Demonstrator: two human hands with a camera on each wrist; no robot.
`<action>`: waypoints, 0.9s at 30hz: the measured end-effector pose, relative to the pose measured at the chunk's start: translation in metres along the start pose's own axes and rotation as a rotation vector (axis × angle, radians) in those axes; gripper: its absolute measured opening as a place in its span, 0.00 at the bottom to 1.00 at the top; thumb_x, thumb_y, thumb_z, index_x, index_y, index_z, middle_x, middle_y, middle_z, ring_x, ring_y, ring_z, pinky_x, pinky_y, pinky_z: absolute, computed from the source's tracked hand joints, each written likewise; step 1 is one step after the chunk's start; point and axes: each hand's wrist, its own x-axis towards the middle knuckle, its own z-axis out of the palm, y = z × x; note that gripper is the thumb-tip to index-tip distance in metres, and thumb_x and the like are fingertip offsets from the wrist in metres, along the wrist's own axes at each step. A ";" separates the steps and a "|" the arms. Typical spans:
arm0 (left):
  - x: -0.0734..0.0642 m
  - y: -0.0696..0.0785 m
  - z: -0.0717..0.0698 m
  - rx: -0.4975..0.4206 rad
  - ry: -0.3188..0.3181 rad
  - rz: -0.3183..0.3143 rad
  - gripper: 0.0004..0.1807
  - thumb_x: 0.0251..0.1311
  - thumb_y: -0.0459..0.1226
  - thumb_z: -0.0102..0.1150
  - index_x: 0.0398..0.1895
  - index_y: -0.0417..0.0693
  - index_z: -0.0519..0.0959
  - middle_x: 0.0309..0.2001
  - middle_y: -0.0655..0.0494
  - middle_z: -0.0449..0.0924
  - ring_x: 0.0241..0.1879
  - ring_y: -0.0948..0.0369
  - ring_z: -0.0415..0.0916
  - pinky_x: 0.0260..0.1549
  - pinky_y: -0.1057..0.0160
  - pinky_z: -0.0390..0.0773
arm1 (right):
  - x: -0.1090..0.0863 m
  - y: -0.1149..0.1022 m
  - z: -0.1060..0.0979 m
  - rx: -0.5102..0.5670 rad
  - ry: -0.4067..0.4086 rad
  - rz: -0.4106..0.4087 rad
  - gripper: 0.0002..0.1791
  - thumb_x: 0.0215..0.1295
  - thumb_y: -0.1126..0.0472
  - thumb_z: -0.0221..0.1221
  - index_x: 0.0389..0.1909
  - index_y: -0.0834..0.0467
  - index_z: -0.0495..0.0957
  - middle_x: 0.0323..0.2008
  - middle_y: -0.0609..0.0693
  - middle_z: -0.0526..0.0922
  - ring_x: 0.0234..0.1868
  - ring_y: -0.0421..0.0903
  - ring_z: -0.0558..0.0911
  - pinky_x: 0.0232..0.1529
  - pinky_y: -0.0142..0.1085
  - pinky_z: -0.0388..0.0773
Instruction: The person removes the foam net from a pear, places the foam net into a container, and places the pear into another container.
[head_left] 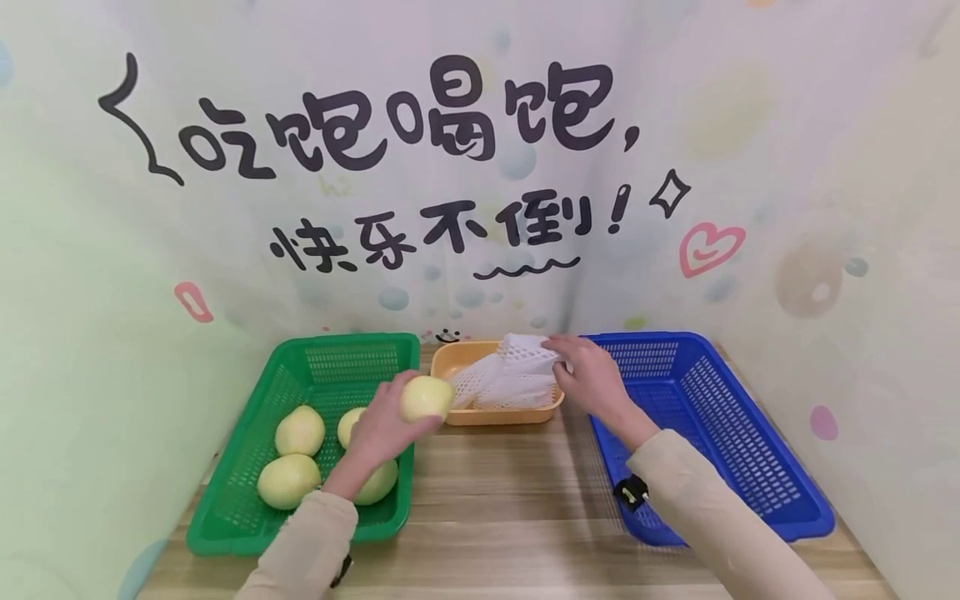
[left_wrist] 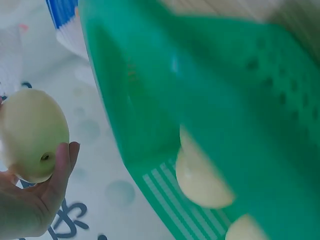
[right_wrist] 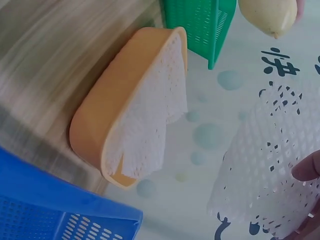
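Note:
My left hand grips a pale yellow-green pear above the right edge of the green basket. In the left wrist view the held pear shows a small dark hollow at one end. Several similar pears lie in that basket, partly hidden by my left arm. My right hand pinches a white foam net sleeve over the yellow tray. In the right wrist view this foam net is lifted clear of the tray; more white foam nets remain inside.
A blue basket stands at the right, under my right forearm. All the containers rest on a wood-grain table. Behind them rises a pale wall covering with large dark lettering.

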 end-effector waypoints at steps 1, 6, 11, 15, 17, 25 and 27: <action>0.004 -0.003 -0.004 0.012 0.001 -0.002 0.41 0.43 0.57 0.61 0.61 0.57 0.59 0.50 0.46 0.65 0.39 0.51 0.69 0.27 0.51 0.69 | 0.003 0.000 0.000 -0.002 0.003 0.000 0.18 0.51 0.70 0.51 0.44 0.62 0.79 0.47 0.58 0.76 0.46 0.55 0.74 0.24 0.41 0.69; 0.025 -0.018 -0.028 0.062 0.019 -0.033 0.41 0.44 0.57 0.58 0.62 0.57 0.57 0.51 0.43 0.63 0.40 0.44 0.69 0.30 0.45 0.68 | 0.018 0.003 0.003 -0.028 0.007 0.015 0.18 0.51 0.70 0.52 0.45 0.63 0.77 0.49 0.59 0.75 0.47 0.56 0.74 0.36 0.44 0.72; 0.041 -0.032 -0.046 0.098 0.031 -0.072 0.41 0.46 0.57 0.56 0.63 0.53 0.55 0.51 0.40 0.62 0.40 0.41 0.68 0.32 0.42 0.66 | 0.031 0.006 0.010 -0.038 -0.003 0.029 0.19 0.53 0.69 0.52 0.48 0.65 0.75 0.51 0.60 0.72 0.50 0.56 0.71 0.47 0.47 0.67; 0.047 -0.044 -0.051 0.114 0.029 -0.087 0.41 0.47 0.55 0.57 0.63 0.51 0.54 0.50 0.37 0.61 0.39 0.41 0.68 0.30 0.42 0.66 | 0.039 0.009 0.016 -0.034 0.003 0.008 0.21 0.53 0.70 0.52 0.50 0.66 0.72 0.53 0.62 0.70 0.52 0.57 0.70 0.50 0.46 0.65; 0.048 -0.049 -0.051 0.117 0.026 -0.089 0.41 0.48 0.54 0.57 0.63 0.50 0.54 0.50 0.37 0.60 0.39 0.40 0.68 0.30 0.42 0.66 | 0.043 0.010 0.021 -0.035 0.005 -0.012 0.22 0.52 0.70 0.52 0.51 0.67 0.72 0.53 0.63 0.70 0.52 0.57 0.70 0.51 0.46 0.64; 0.057 -0.072 -0.051 0.138 -0.024 -0.121 0.40 0.50 0.53 0.56 0.62 0.46 0.53 0.50 0.33 0.58 0.39 0.36 0.66 0.31 0.41 0.65 | 0.048 0.012 0.039 -0.052 -0.082 0.065 0.24 0.57 0.67 0.53 0.57 0.65 0.66 0.58 0.62 0.64 0.58 0.55 0.63 0.56 0.45 0.58; 0.058 -0.078 -0.051 0.147 -0.047 -0.139 0.40 0.50 0.52 0.56 0.62 0.45 0.53 0.50 0.32 0.58 0.39 0.34 0.65 0.31 0.40 0.65 | 0.048 0.014 0.044 -0.058 -0.095 0.074 0.25 0.58 0.66 0.52 0.58 0.65 0.64 0.59 0.62 0.62 0.59 0.55 0.62 0.57 0.45 0.57</action>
